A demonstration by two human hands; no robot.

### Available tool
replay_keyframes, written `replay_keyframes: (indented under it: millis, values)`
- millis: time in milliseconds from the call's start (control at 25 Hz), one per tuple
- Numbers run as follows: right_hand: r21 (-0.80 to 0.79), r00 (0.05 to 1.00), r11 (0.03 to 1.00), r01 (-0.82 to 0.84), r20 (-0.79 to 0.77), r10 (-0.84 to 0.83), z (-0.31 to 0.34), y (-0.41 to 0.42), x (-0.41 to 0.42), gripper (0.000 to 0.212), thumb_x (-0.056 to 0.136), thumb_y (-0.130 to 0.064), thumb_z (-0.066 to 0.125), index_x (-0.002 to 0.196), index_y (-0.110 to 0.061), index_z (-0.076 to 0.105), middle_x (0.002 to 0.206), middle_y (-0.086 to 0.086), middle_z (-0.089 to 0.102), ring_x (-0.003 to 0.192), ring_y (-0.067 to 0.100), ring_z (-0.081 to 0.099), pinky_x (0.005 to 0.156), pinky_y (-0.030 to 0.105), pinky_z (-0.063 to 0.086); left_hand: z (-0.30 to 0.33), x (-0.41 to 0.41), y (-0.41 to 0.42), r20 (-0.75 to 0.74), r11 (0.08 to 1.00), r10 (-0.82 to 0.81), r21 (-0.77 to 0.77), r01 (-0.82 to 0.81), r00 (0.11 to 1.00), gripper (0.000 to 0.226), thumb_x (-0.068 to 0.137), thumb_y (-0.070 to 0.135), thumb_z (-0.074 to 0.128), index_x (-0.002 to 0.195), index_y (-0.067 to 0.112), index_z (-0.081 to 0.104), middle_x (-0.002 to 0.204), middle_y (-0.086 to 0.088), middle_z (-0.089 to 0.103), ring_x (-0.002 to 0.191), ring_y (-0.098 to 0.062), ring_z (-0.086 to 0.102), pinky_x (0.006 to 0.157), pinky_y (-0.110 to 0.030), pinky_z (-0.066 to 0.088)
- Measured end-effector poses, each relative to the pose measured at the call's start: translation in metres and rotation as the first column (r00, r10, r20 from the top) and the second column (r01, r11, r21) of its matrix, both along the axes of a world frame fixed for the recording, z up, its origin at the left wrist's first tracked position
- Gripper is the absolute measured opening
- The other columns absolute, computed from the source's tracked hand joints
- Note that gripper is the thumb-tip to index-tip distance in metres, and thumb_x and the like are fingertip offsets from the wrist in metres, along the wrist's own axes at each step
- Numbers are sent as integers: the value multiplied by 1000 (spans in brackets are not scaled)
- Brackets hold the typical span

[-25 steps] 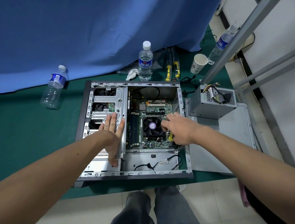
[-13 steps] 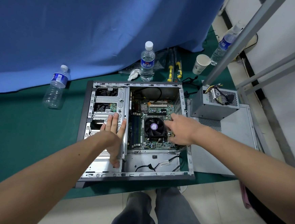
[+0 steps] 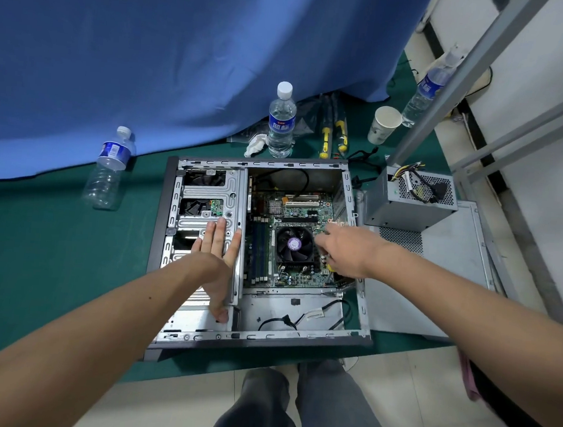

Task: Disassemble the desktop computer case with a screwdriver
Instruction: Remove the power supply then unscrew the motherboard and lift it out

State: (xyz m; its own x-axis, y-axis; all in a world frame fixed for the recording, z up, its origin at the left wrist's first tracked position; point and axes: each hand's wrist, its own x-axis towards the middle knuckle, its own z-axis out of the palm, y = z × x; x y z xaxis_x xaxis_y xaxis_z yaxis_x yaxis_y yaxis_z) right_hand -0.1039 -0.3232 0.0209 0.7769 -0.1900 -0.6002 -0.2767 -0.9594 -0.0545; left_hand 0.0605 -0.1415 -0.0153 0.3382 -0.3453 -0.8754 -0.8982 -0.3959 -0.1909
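From the head camera, the open case (image 3: 351,340) lies on its side on a green mat (image 3: 35,244). The left hand (image 3: 217,259) presses flat, fingers straight, on the drive cage (image 3: 207,194). The right hand (image 3: 347,252) curls round a yellow screwdriver (image 3: 327,271) (mostly hidden) over the motherboard (image 3: 300,211) beside the fan (image 3: 293,244).

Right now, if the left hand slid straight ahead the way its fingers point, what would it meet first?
Probably the circuit board in the drive cage opening just beyond the left hand; depth unclear.
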Motion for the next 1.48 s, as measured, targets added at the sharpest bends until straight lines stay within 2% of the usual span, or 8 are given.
replay_keyframes:
  millis: [80,240,400,600,760,960,1280,1480]
  values:
    - [17,1000,1000,-22,19,21,3,-1,0,41,85,-10,58,124,-16,49,104,2,40,111,25,46,81,34,45,0,0,0,-3,1000,4,-2,-4,1000,162,59,63,84,130,7,-50,124,-31,-58,128,-47,-44,119,-54,-7]
    - [-12,999,999,38,1,-38,0,2,0,41,98,-33,53,134,-14,46,121,11,50,106,28,56,84,38,51,0,0,0,-8,1000,-3,-9,3,1000,161,59,63,84,131,7,-49,125,-31,-57,129,-47,-43,119,-54,-7]
    - [58,999,998,8,41,-11,0,0,0,29,86,-7,57,113,-16,51,101,1,44,96,21,49,81,32,47,-2,1,1,-7,1000,5,-10,-5,1000,163,58,62,85,132,7,-49,125,-30,-58,129,-46,-44,119,-53,-9]
    - [-27,1000,999,25,10,-25,-1,2,-4,33,97,-25,52,128,-13,52,123,10,51,104,28,59,86,41,55,-4,1,0,-1,1000,11,-7,-11,1000,164,56,63,86,131,7,-49,124,-30,-58,128,-46,-45,119,-54,-9]
    - [16,998,999,-52,26,51,1,1,-6,28,88,-5,55,114,-15,59,105,1,50,90,21,57,80,37,55,-2,0,0,3,1000,12,0,-12,1000,163,58,62,85,131,7,-49,124,-30,-58,128,-47,-45,119,-54,-9]
    - [9,995,998,-61,84,60,4,-4,-14,21,88,-8,60,108,-15,63,101,-1,52,96,19,54,82,33,53,2,-1,-1,9,1000,1,-1,-1,1000,161,60,61,84,133,6,-48,127,-30,-57,130,-46,-44,119,-54,-9]
    - [153,965,974,166,176,-192,10,-19,-24,17,88,-20,61,104,-21,67,101,-6,50,90,17,53,72,27,38,-3,-1,1,18,999,-3,-35,3,1000,162,59,64,84,132,7,-49,128,-31,-56,129,-46,-44,118,-52,-10]
    - [433,762,778,456,262,-593,19,-31,-43,7,82,-22,69,89,-24,71,99,-13,63,90,27,66,80,39,53,-6,0,8,-33,990,53,-126,-57,998,163,57,59,88,125,11,-53,123,-25,-60,128,-42,-46,117,-49,-11]
